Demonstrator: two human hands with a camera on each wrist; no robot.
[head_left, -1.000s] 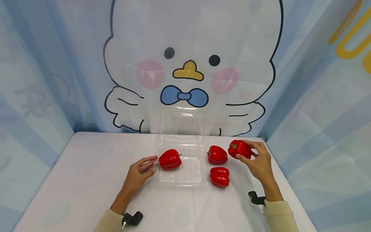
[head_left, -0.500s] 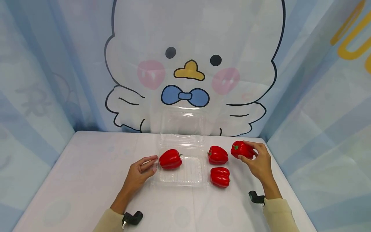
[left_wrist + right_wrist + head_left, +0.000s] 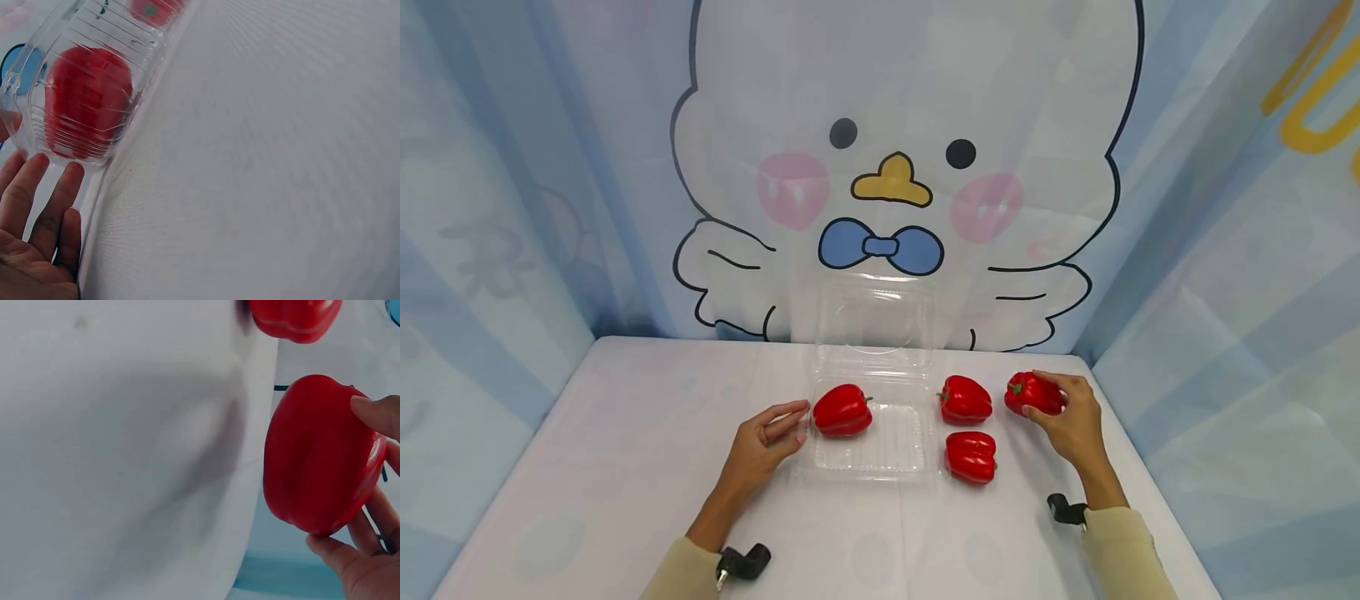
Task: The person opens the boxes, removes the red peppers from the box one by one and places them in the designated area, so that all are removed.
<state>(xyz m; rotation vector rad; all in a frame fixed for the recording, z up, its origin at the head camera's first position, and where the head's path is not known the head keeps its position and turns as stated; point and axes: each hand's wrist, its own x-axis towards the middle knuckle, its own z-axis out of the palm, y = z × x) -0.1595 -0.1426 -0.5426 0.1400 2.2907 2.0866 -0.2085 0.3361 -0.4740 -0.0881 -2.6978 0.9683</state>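
My right hand [image 3: 1072, 417] pinches a red bell pepper [image 3: 1028, 395] between thumb and fingers at the right of the table; the right wrist view shows that bell pepper [image 3: 322, 453] up close. My left hand [image 3: 769, 446] lies at the left side of a clear plastic clamshell box [image 3: 880, 479], fingers mostly extended, the tips at its wall. One bell pepper [image 3: 842, 411] lies inside the box at its left; the left wrist view shows it through the ribbed wall [image 3: 87, 103]. Two more bell peppers, a rear one [image 3: 966, 401] and a front one [image 3: 971, 457], lie just right of the box.
The box's raised lid [image 3: 875, 317] stands at the back against a curtain [image 3: 1037, 100] printed with a cartoon bird. A white cloth covers the table [image 3: 625, 467]. Curtains also flank both sides. Each wrist wears a small black camera.
The bell pepper in my right hand has shifted a little to the right and lower in the head view. My left hand and the other bell peppers have stayed put.
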